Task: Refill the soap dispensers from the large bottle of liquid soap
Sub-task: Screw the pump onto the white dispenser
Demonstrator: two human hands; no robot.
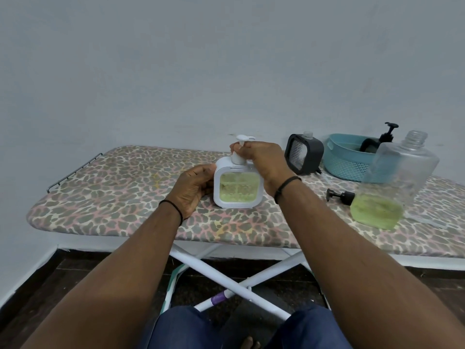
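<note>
A white square soap dispenser filled with green soap stands on the ironing board. My left hand holds its left side. My right hand is closed around the white pump head at its neck. The large clear bottle, uncapped, stands at the right with green soap in its bottom part. A black-framed dispenser without its pump stands behind, tilted. A loose black pump lies on the board beside the large bottle.
A teal basket at the back right holds another black dispenser with its pump. The board has a leopard-print cover, a wire rack at its left end and white crossed legs below. A grey wall stands close behind.
</note>
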